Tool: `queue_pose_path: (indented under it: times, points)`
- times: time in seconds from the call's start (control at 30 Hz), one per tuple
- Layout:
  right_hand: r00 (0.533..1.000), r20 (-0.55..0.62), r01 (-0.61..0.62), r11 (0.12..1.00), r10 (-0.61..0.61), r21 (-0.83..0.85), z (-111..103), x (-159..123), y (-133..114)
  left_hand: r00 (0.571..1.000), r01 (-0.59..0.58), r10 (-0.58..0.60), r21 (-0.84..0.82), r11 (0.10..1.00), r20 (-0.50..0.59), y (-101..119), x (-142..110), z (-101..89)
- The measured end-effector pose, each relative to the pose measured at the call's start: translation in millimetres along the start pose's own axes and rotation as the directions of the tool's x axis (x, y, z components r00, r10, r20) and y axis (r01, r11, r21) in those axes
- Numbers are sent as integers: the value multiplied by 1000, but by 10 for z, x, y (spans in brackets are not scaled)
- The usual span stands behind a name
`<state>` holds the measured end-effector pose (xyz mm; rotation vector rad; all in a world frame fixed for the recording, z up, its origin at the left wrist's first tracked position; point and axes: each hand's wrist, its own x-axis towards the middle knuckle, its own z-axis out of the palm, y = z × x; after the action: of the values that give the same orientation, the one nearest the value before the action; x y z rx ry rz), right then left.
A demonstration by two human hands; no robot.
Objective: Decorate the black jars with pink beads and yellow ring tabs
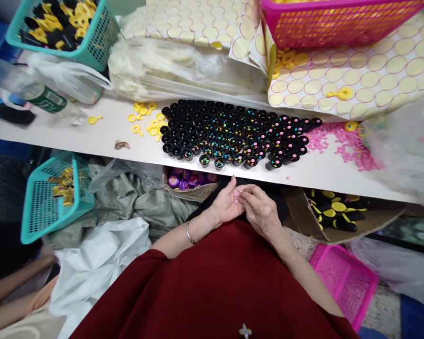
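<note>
My left hand [226,203] and my right hand [259,212] meet below the table edge, over my dark red lap. The left palm is cupped and holds a few small pink beads [237,193]. My right fingers pinch at those beads. On the white table [127,141] just above stands a dense block of small black cups [233,132], most with coloured beads inside. A spread of loose pink beads [342,143] lies to the right of the cups.
Yellow ring pieces [146,120] lie left of the cups. A teal basket [67,28] and a pink basket [335,21] stand at the back, with sheets of round stickers [374,70]. Under the table are a teal basket [45,197], a box of purple items [189,180], a pink basket [342,278].
</note>
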<state>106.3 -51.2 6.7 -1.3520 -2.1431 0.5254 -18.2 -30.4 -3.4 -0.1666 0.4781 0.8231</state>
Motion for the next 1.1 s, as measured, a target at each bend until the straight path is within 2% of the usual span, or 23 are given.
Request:
queue_pose_path:
  times: [0.1, 0.2, 0.27, 0.33, 0.43, 0.5, 0.57, 0.73, 0.9, 1.0, 1.1]
  points:
    - [1000, -4, 30, 995, -31, -98, 69, 3, -44, 999, 30, -31, 34, 999, 8, 57, -13, -20]
    - [998, -8, 55, 997, -55, -45, 97, -2, -40, 999, 30, -30, 18, 999, 13, 90, -2, -45]
    - [996, -84, 22, 1000, -22, 0, 61, 7, 45, 999, 30, -30, -2, 1000, 28, 98, 14, -59]
    - [966, -242, -106, 994, 93, -41, -26, 29, 218, 998, 39, -39, -2, 999, 50, 101, 32, -71]
    - [847, -441, -399, 904, 298, -155, -197, 69, 577, 995, 69, -70, 26, 997, 72, 103, 55, -90]
    - [796, -456, -520, 835, 397, -180, -282, 89, 791, 994, 78, -81, 35, 996, 75, 101, 62, -107]
    - [780, -418, -575, 797, 466, -185, -322, 104, 922, 995, 76, -78, 41, 996, 69, 99, 59, -127]
    - [809, -308, -577, 775, 500, -257, -335, 154, 947, 998, 44, -46, 45, 998, 51, 128, 27, -180]
    - [844, -262, -531, 795, 467, -293, -393, 222, 798, 998, -17, 15, 27, 1000, 61, 208, -35, -232]
    - [907, -270, -380, 905, 324, -192, -383, 312, 507, 998, -55, 54, 11, 998, 43, 260, -93, -252]
    - [975, -190, -126, 990, 113, -61, -237, 492, 116, 996, -93, 93, -12, 996, 1, 319, -148, -246]
